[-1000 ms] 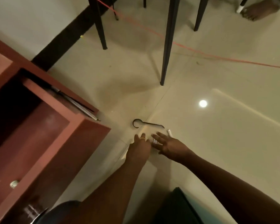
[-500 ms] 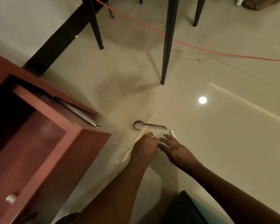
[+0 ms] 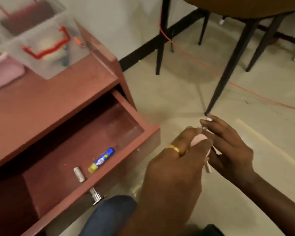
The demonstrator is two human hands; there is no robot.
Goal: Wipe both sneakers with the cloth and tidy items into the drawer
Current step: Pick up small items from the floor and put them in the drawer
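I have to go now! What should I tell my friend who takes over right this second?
Left hand: grips a small pale pink thing; I can't tell what it is.
Right hand: pinches thin white pieces.
Done: a blue-and-yellow tube and a small grey cylinder lie in the open reddish-brown wooden drawer.
Left: probably drop the held bits in and close the drawer. No sneakers are in view. A blurred pink cloth lies on the cabinet top.

Blurred clear box (image 3: pixel 46 43); pink cloth (image 3: pixel 5 74) cut off at left
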